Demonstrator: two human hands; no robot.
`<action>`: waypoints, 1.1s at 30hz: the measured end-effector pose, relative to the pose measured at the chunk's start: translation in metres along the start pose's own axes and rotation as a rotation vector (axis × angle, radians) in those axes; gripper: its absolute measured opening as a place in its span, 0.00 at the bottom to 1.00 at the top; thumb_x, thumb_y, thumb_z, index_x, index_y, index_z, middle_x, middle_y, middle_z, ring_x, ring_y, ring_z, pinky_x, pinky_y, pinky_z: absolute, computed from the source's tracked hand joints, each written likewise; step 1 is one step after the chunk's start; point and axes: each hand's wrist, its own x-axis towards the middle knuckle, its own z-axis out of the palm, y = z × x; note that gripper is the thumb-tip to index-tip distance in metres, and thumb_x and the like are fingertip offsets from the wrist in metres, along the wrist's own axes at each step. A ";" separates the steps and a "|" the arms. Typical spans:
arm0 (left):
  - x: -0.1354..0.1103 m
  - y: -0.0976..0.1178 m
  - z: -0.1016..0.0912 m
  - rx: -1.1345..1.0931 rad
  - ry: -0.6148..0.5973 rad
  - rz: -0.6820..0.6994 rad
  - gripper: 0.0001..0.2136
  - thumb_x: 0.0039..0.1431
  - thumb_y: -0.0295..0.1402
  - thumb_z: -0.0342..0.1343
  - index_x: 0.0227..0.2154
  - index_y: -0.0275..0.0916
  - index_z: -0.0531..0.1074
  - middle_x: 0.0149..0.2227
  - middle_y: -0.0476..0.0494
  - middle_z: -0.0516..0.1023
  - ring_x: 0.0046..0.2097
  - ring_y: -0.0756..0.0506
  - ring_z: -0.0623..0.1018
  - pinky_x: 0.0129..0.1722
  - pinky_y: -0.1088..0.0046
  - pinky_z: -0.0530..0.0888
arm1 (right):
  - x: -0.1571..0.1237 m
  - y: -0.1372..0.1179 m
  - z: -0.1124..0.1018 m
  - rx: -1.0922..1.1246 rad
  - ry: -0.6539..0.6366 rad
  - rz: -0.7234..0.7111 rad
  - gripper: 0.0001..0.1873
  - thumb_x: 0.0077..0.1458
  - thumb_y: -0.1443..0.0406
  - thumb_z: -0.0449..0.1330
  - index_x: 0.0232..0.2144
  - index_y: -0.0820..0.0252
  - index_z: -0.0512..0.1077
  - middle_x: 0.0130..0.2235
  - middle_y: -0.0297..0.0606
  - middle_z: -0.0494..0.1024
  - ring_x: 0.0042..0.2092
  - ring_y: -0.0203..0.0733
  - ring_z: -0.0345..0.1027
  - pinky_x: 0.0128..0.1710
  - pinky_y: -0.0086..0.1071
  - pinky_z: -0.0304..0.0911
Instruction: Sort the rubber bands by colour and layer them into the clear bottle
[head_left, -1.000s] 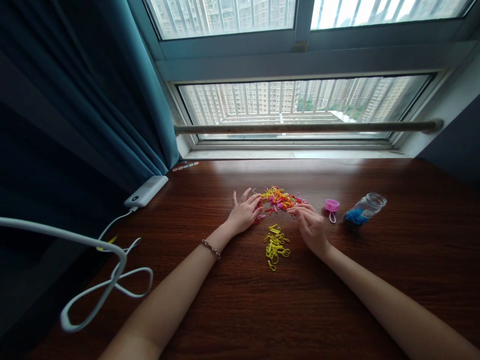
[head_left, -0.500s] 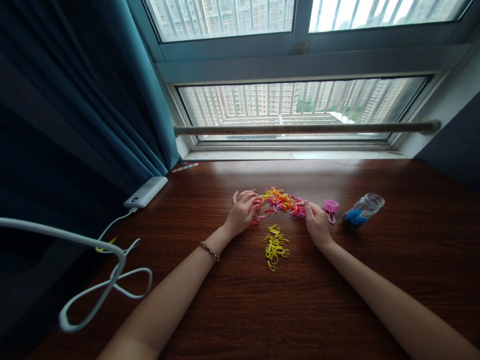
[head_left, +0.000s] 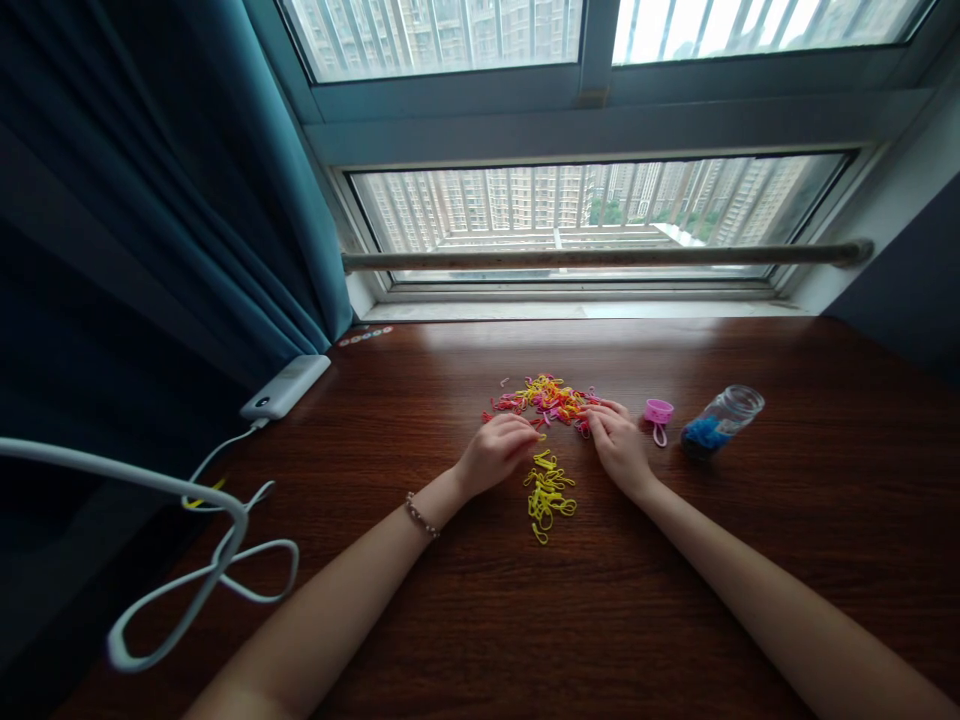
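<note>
A mixed pile of small rubber bands point(head_left: 553, 392) in pink, red, orange and yellow lies on the brown wooden table point(head_left: 480, 630). Nearer to me is a smaller heap of yellow rubber bands point(head_left: 551, 495). My left hand point(head_left: 495, 453) is between the two, its fingertips pinched on a single yellow rubber band point(head_left: 541, 437) just above the yellow heap. At the pile's right edge rests my right hand point(head_left: 619, 445), palm down, with its fingers stretched out over the bands and touching them.
Right of my right hand lie a pink lid with a loop point(head_left: 658, 411) and a tilted clear jar point(head_left: 724, 420) holding blue pieces. A white power adapter point(head_left: 286, 388) with a looped white cable point(head_left: 240, 520) sits at left, by the blue curtain point(head_left: 300, 230). A window is behind.
My left hand has left the pile's left side and come toward me and right, with a yellow rubber band in its fingertips. My right hand's fingers have spread over the pile's right edge.
</note>
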 end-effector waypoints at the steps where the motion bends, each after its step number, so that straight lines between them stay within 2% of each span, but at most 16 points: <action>1: 0.001 0.006 0.002 -0.003 -0.059 0.062 0.06 0.57 0.29 0.49 0.35 0.39 0.71 0.34 0.43 0.77 0.40 0.47 0.74 0.42 0.68 0.71 | 0.000 0.001 0.001 -0.026 -0.026 -0.018 0.17 0.59 0.60 0.47 0.35 0.57 0.75 0.40 0.38 0.76 0.50 0.49 0.57 0.51 0.44 0.54; 3: 0.001 0.015 0.005 -0.003 -0.160 0.157 0.07 0.57 0.29 0.49 0.36 0.39 0.71 0.33 0.43 0.77 0.40 0.48 0.74 0.42 0.68 0.71 | 0.000 0.004 0.004 -0.060 -0.048 -0.038 0.16 0.59 0.60 0.48 0.36 0.57 0.75 0.42 0.37 0.75 0.52 0.49 0.56 0.52 0.46 0.53; 5: 0.002 0.020 0.006 0.005 -0.209 0.201 0.07 0.58 0.30 0.49 0.35 0.40 0.72 0.32 0.44 0.77 0.39 0.48 0.74 0.42 0.69 0.70 | 0.000 0.005 0.005 -0.054 -0.038 -0.045 0.16 0.59 0.61 0.48 0.37 0.57 0.75 0.42 0.37 0.75 0.51 0.49 0.56 0.52 0.46 0.53; 9: 0.002 0.018 0.002 0.031 -0.179 0.174 0.06 0.56 0.31 0.51 0.34 0.39 0.72 0.31 0.45 0.77 0.38 0.48 0.74 0.42 0.69 0.69 | 0.002 -0.001 0.000 0.058 0.043 -0.025 0.17 0.60 0.61 0.46 0.37 0.57 0.75 0.41 0.38 0.76 0.49 0.46 0.60 0.52 0.44 0.54; 14: 0.001 0.008 -0.003 0.145 -0.045 0.014 0.06 0.57 0.31 0.50 0.33 0.39 0.72 0.32 0.45 0.76 0.40 0.47 0.72 0.44 0.66 0.68 | 0.002 -0.010 -0.007 0.286 0.079 0.051 0.18 0.61 0.59 0.46 0.39 0.58 0.74 0.43 0.39 0.75 0.48 0.44 0.64 0.52 0.42 0.56; 18: 0.001 -0.005 -0.005 0.284 0.076 -0.164 0.09 0.58 0.31 0.48 0.40 0.40 0.70 0.39 0.43 0.75 0.48 0.44 0.69 0.51 0.60 0.63 | 0.001 -0.007 -0.004 0.474 0.084 0.135 0.19 0.60 0.57 0.46 0.41 0.59 0.73 0.45 0.40 0.74 0.49 0.46 0.65 0.53 0.43 0.56; 22: 0.002 -0.024 -0.006 0.359 0.049 -0.384 0.16 0.59 0.33 0.45 0.50 0.40 0.62 0.50 0.40 0.70 0.58 0.40 0.59 0.57 0.49 0.50 | -0.002 -0.010 -0.005 0.540 0.103 0.150 0.20 0.60 0.57 0.46 0.39 0.59 0.74 0.43 0.41 0.75 0.48 0.47 0.66 0.51 0.43 0.58; 25: 0.001 -0.035 -0.003 0.350 -0.037 -0.511 0.19 0.61 0.36 0.42 0.54 0.43 0.56 0.55 0.42 0.65 0.62 0.38 0.51 0.55 0.40 0.45 | -0.006 -0.023 -0.011 0.472 0.013 0.049 0.19 0.60 0.58 0.46 0.36 0.58 0.75 0.41 0.40 0.76 0.46 0.46 0.67 0.49 0.42 0.60; 28: 0.000 -0.041 0.000 0.327 -0.155 -0.530 0.19 0.61 0.40 0.40 0.55 0.47 0.56 0.56 0.44 0.63 0.62 0.36 0.47 0.53 0.36 0.42 | -0.010 -0.037 -0.017 0.446 -0.240 -0.109 0.19 0.60 0.59 0.47 0.31 0.57 0.77 0.37 0.39 0.77 0.40 0.44 0.70 0.42 0.37 0.65; 30: 0.000 -0.042 0.001 0.321 -0.223 -0.515 0.19 0.61 0.41 0.40 0.55 0.49 0.56 0.56 0.46 0.63 0.62 0.36 0.47 0.53 0.35 0.40 | -0.012 -0.042 -0.017 0.453 -0.372 -0.162 0.20 0.60 0.59 0.47 0.28 0.57 0.77 0.34 0.38 0.77 0.35 0.42 0.72 0.37 0.34 0.66; 31: 0.000 -0.043 0.001 0.320 -0.247 -0.507 0.19 0.61 0.42 0.39 0.55 0.50 0.56 0.56 0.46 0.63 0.62 0.36 0.47 0.53 0.35 0.39 | -0.012 -0.043 -0.017 0.461 -0.386 -0.161 0.21 0.60 0.59 0.47 0.26 0.57 0.76 0.33 0.38 0.78 0.34 0.42 0.72 0.36 0.34 0.66; 33: 0.000 -0.043 0.001 0.321 -0.274 -0.495 0.19 0.61 0.42 0.39 0.55 0.52 0.57 0.56 0.48 0.63 0.62 0.36 0.47 0.52 0.35 0.38 | -0.011 -0.043 -0.015 0.469 -0.300 -0.120 0.23 0.60 0.59 0.46 0.23 0.57 0.76 0.30 0.37 0.77 0.32 0.41 0.72 0.36 0.35 0.66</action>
